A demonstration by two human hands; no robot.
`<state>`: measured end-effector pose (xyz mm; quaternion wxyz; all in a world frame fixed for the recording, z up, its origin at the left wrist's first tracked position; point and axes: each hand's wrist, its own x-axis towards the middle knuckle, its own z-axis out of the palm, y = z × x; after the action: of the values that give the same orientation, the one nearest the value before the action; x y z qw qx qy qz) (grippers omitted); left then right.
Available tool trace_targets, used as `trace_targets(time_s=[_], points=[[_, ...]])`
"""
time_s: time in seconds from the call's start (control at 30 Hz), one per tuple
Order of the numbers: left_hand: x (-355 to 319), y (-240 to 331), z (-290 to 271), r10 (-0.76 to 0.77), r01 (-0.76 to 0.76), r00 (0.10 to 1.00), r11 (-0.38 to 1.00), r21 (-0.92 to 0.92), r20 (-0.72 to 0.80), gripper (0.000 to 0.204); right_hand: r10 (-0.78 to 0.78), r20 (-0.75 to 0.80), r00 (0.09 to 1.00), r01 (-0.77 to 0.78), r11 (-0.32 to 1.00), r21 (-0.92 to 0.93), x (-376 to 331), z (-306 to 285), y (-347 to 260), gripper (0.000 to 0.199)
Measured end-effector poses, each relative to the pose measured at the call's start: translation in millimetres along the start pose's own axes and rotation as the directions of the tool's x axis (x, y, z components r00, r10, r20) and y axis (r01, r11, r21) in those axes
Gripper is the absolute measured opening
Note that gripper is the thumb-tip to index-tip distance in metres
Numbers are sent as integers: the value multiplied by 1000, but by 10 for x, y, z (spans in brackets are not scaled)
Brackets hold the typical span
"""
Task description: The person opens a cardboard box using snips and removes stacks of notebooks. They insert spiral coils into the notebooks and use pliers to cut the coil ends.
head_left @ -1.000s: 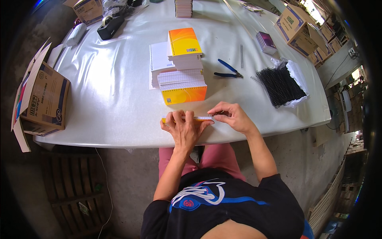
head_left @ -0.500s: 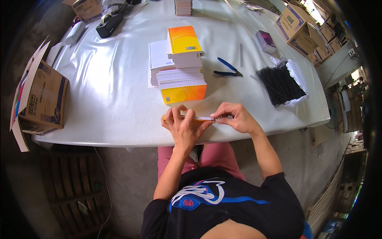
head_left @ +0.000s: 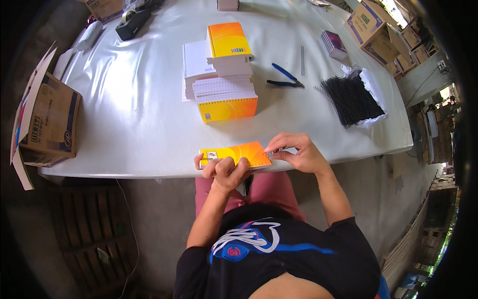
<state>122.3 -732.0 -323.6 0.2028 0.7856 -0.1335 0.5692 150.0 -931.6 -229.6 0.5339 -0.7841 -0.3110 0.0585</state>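
A small yellow and orange notebook [head_left: 244, 151] is gripped by my left hand [head_left: 225, 174] at the table's front edge, its cover facing up and a row of punched holes along its near side. My right hand [head_left: 300, 155] pinches a dark spiral binding coil [head_left: 284, 148] at the notebook's right corner. The coil's end meets the row of holes there; how far it runs through them is hidden. Just beyond stand stacked notebooks [head_left: 227, 109] with yellow-orange covers, one pile [head_left: 230, 40] topped by a cover lying flat.
Blue-handled pliers [head_left: 289, 75] and a loose coil [head_left: 302, 61] lie right of the stacks. Farther right are a heap of black coils [head_left: 351, 99] on white wrapping and a purple notebook stack [head_left: 333, 45]. An open carton [head_left: 52, 119] stands left; a tape dispenser [head_left: 133, 25] lies behind.
The notebook has tipped from edge-on to show its cover, and my left hand has shifted slightly nearer to me. My right hand still pinches the coil at the corner.
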Motion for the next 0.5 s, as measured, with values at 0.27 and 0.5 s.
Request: trace_targets(time_s=[0.27,0.5], points=[[101,-160,-149,153,-151,988,986,69,-25,26,-94,-9,995,93,989,-114,-66,-43,-325,26],[140,-140,-158,122,-123,992,992,40,27,21,-104,26,994,107,961,-254,-97,13,-270,24]])
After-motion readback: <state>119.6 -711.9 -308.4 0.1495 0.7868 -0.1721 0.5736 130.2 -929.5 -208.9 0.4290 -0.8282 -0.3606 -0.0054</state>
